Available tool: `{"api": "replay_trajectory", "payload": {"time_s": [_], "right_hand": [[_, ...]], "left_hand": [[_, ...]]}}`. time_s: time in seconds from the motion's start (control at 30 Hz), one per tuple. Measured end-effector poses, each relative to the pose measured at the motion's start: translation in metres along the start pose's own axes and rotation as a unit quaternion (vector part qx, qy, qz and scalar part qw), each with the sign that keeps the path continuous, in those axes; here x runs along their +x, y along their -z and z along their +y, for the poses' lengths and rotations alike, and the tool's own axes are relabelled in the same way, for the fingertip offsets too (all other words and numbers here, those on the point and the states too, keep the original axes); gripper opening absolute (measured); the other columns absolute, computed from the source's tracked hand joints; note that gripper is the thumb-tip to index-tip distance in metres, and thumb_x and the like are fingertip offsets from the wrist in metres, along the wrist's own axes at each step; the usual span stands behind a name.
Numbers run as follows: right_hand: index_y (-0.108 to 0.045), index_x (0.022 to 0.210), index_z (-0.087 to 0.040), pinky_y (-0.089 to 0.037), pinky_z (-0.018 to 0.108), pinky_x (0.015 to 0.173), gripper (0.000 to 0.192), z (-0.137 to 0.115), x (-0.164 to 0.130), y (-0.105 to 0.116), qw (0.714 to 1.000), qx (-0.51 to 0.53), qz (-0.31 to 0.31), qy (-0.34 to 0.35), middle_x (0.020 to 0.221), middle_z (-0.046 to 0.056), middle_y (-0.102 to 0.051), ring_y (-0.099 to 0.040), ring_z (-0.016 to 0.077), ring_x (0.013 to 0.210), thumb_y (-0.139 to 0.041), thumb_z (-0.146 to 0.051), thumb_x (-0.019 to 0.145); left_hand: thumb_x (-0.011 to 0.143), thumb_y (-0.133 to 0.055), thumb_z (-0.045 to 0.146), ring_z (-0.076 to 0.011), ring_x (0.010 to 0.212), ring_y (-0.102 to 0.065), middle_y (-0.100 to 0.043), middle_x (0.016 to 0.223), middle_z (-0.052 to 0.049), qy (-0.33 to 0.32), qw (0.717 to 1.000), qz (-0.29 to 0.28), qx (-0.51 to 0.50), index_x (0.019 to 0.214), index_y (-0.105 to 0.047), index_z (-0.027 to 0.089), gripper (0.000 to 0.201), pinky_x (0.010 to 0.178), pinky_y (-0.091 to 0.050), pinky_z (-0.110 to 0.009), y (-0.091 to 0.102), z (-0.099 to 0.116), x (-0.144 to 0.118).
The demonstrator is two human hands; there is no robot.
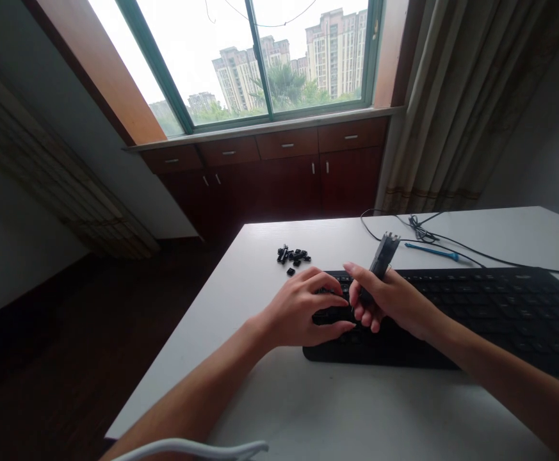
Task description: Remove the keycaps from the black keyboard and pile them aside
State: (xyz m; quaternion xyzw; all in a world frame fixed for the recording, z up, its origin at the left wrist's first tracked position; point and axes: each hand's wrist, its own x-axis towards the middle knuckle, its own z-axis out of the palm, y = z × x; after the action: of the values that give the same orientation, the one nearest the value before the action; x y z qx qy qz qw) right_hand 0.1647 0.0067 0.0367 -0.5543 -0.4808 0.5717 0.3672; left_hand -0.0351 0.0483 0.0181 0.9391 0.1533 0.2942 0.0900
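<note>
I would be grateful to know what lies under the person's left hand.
Beneath the left hand's fingers, the left end of the black keyboard shows; white table shows beside the wrist. Whatever lies directly under the palm is covered.

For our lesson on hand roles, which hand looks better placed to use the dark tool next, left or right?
Probably the right hand: it grips the dark tool over the keyboard, while the left hand, at the keyboard's left end, shows no tool.

No text can be read; the faint pale marks [523, 277] on the keyboard [481, 314], right of the right grip [385, 296], are too small to decipher.
</note>
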Motion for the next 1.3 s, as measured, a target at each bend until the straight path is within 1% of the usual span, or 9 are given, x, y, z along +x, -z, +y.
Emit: {"api": "replay_trajectory", "payload": {"time_s": [0.1,0.27,0.37,0.57,0.73,0.83,0.9,1.0,1.3], "right_hand": [[-0.062,0.061,-0.014,-0.046,0.017,0.032,0.058,0.001,-0.001,0.001,0.999,-0.043,-0.018,0.022,0.047,0.002,-0.059,-0.058,0.0118,0.037,-0.049,-0.060,0.095],[-0.060,0.062,-0.016,-0.039,0.016,0.036,0.052,0.005,-0.005,0.004,0.979,-0.129,-0.036,0.156,0.045,-0.002,-0.054,-0.051,0.0087,0.037,-0.052,-0.054,0.096],[-0.061,0.065,-0.017,-0.039,0.017,0.040,0.047,0.006,-0.004,0.006,0.969,-0.143,-0.043,0.195,0.045,-0.003,-0.053,-0.052,0.0091,0.039,-0.054,-0.050,0.096],[-0.059,0.062,-0.016,-0.042,0.017,0.038,0.048,0.006,-0.001,0.001,0.976,-0.114,-0.051,0.177,0.046,-0.002,-0.055,-0.053,0.0091,0.038,-0.056,-0.051,0.095],[-0.059,0.058,-0.017,-0.039,0.015,0.032,0.048,0.007,-0.001,-0.006,0.988,-0.089,-0.006,0.125,0.043,-0.002,-0.055,-0.051,0.0092,0.034,-0.051,-0.046,0.095],[-0.055,0.055,-0.018,-0.037,0.015,0.030,0.045,0.010,-0.001,-0.009,0.987,-0.078,0.022,0.139,0.041,-0.003,-0.052,-0.048,0.0084,0.032,-0.051,-0.038,0.095],[-0.053,0.053,-0.018,-0.037,0.016,0.032,0.043,0.013,-0.002,-0.010,0.983,-0.068,0.046,0.166,0.040,-0.004,-0.050,-0.047,0.0080,0.033,-0.052,-0.034,0.093],[-0.053,0.052,-0.019,-0.041,0.018,0.037,0.043,0.017,-0.002,-0.011,0.976,-0.055,0.066,0.198,0.041,-0.003,-0.050,-0.047,0.0085,0.035,-0.052,-0.033,0.093],[-0.056,0.057,-0.018,-0.037,0.017,0.032,0.043,0.024,0.001,-0.009,0.980,-0.033,0.056,0.190,0.045,-0.002,-0.055,-0.049,0.0094,0.035,-0.048,-0.036,0.095]], "left_hand": [[0.090,-0.070,0.042,-0.0195,0.087,-0.062,-0.070,0.099,-0.007,0.018,1.000,0.019,0.008,0.094,-0.076,0.020,0.023,0.079,-0.054,-0.035,-0.003,0.002,0.002],[0.090,-0.067,0.036,-0.0193,0.086,-0.061,-0.070,0.099,-0.007,0.030,0.999,0.023,0.004,0.094,-0.074,0.021,0.017,0.078,-0.054,-0.035,-0.007,0.006,0.003],[0.088,-0.066,0.031,-0.0189,0.084,-0.061,-0.069,0.098,-0.007,0.033,0.999,0.019,-0.006,0.096,-0.073,0.020,0.015,0.076,-0.054,-0.034,-0.008,0.006,0.003],[0.083,-0.063,0.025,-0.0202,0.086,-0.060,-0.068,0.098,-0.005,0.057,0.998,-0.014,-0.026,0.098,-0.066,0.021,0.016,0.084,-0.054,-0.038,-0.008,0.007,0.004],[0.080,-0.063,0.022,-0.0278,0.108,-0.058,-0.063,0.113,-0.011,0.123,0.992,-0.011,-0.031,0.105,-0.059,0.018,0.026,0.100,-0.050,-0.047,-0.013,0.022,0.008],[0.087,-0.054,0.016,-0.0289,0.129,-0.050,-0.057,0.133,-0.014,0.122,0.991,-0.024,-0.043,0.125,-0.053,0.017,0.037,0.117,-0.037,-0.052,-0.018,0.032,0.010],[0.091,-0.049,0.014,-0.0294,0.141,-0.040,-0.050,0.144,-0.016,0.122,0.991,-0.040,-0.035,0.139,-0.042,0.014,0.049,0.124,-0.026,-0.055,-0.022,0.035,0.009],[0.095,-0.046,0.017,-0.0320,0.149,-0.030,-0.042,0.153,-0.020,0.117,0.990,-0.074,-0.012,0.150,-0.028,0.010,0.058,0.125,-0.024,-0.057,-0.027,0.035,0.007],[0.097,-0.039,0.015,-0.0319,0.150,-0.029,-0.042,0.153,-0.021,0.105,0.989,-0.100,0.000,0.148,-0.034,0.007,0.052,0.126,-0.025,-0.055,-0.028,0.034,0.007]]}}
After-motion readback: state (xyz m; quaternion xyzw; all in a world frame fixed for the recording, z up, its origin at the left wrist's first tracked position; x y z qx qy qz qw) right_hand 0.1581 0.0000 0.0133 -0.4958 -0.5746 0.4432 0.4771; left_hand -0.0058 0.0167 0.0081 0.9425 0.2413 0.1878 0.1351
